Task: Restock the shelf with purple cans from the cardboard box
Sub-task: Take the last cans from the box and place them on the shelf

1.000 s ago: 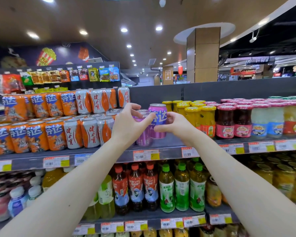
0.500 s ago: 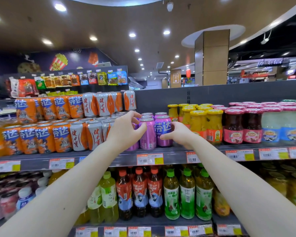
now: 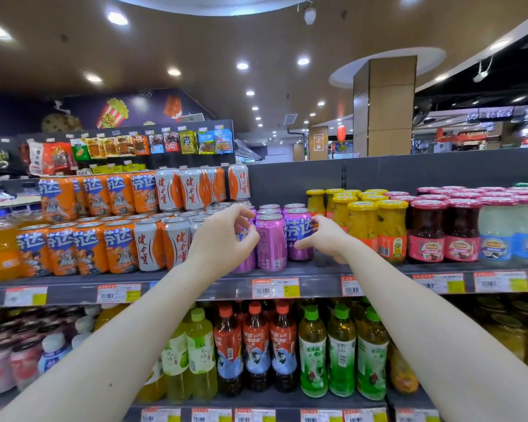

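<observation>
Several purple cans stand in rows on the upper grey shelf, between the white-and-orange cans and the yellow jars. The front right purple can stands on the shelf with my right hand around its right side, thumb on its front. The front middle purple can shows its back label. My left hand hovers in front of a left purple can, fingers curled but apart, hiding most of it. The cardboard box is out of view.
Orange and white-and-orange cans are stacked two high to the left. Yellow-lidded jars and dark red jars fill the shelf to the right. Bottled drinks line the shelf below. Price tags run along the shelf edges.
The purple can that both hands held up above the shelf has come down and now stands in the front row. My left hand has loosened its fingers.
</observation>
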Demonstrator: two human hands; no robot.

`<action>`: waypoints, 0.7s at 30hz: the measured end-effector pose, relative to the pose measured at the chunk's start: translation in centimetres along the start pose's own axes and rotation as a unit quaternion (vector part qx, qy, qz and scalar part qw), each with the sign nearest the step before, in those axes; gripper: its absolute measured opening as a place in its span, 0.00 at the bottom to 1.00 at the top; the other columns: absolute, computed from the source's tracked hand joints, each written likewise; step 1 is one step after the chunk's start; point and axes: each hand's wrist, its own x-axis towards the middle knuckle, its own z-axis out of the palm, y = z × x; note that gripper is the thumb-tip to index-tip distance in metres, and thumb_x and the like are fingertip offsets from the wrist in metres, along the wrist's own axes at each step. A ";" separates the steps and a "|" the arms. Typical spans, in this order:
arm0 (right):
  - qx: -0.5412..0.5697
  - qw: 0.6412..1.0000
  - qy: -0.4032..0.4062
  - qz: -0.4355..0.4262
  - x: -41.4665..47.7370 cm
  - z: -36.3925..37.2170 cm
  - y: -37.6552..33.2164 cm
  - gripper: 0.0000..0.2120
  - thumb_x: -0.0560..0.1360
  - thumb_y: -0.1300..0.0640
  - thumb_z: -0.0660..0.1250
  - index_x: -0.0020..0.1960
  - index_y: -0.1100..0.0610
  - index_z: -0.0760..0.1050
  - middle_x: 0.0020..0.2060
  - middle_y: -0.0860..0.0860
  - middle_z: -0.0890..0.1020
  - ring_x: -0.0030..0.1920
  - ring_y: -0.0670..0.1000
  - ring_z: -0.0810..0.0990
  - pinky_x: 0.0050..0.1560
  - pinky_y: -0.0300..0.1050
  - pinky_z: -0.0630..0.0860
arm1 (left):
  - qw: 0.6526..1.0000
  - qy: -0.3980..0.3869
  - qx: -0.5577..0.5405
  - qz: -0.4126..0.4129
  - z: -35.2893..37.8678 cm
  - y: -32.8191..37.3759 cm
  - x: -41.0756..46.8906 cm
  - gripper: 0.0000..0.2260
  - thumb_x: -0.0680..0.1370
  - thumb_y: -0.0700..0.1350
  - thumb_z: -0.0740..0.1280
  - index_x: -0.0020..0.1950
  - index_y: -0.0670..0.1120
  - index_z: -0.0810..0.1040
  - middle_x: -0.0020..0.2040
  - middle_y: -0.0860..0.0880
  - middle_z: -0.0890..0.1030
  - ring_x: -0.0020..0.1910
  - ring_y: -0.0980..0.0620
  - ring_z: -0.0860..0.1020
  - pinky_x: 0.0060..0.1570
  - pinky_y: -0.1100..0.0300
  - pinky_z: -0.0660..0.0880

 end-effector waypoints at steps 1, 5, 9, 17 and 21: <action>-0.002 1.000 -0.002 -0.001 0.0 0.0 0.0 0.31 0.67 0.64 0.81 0.63 0.50 0.71 0.51 0.45 0.80 0.49 0.44 0.79 0.44 0.41 0.77 | 1.000 -0.001 0.001 0.002 -0.1 0.0 0.0 0.09 0.78 0.47 0.71 0.59 0.51 0.80 0.44 0.59 0.81 0.43 0.61 0.79 0.39 0.66 0.74; -0.011 1.000 0.004 0.003 0.0 0.5 -0.2 0.31 0.68 0.64 0.80 0.67 0.54 0.72 0.58 0.51 0.81 0.54 0.50 0.80 0.50 0.45 0.78 | 1.000 -0.003 0.005 -0.001 -0.3 0.0 -0.1 0.10 0.78 0.48 0.71 0.59 0.51 0.80 0.44 0.58 0.82 0.44 0.60 0.80 0.40 0.65 0.75; -0.016 1.000 0.021 0.013 -0.2 0.7 -0.1 0.34 0.69 0.63 0.80 0.71 0.56 0.70 0.62 0.51 0.80 0.55 0.50 0.79 0.52 0.46 0.78 | 1.000 -0.016 0.011 0.000 -0.4 0.1 -0.3 0.10 0.78 0.48 0.70 0.59 0.52 0.80 0.44 0.59 0.81 0.44 0.59 0.79 0.42 0.61 0.77; -0.172 0.983 0.067 0.027 -2.6 0.7 -0.3 0.31 0.71 0.54 0.78 0.70 0.59 0.72 0.62 0.55 0.80 0.60 0.56 0.80 0.57 0.49 0.78 | 0.997 -0.066 0.044 0.022 -0.2 1.1 -1.1 0.14 0.78 0.49 0.69 0.64 0.49 0.79 0.48 0.56 0.79 0.50 0.54 0.77 0.45 0.59 0.72; -0.266 0.961 0.077 0.000 -5.3 1.2 -0.6 0.21 0.76 0.56 0.70 0.68 0.59 0.77 0.63 0.57 0.81 0.61 0.58 0.79 0.55 0.47 0.76 | 0.994 -0.091 0.056 0.022 -0.2 1.6 -2.1 0.18 0.78 0.51 0.67 0.68 0.49 0.78 0.53 0.53 0.83 0.53 0.53 0.79 0.46 0.58 0.74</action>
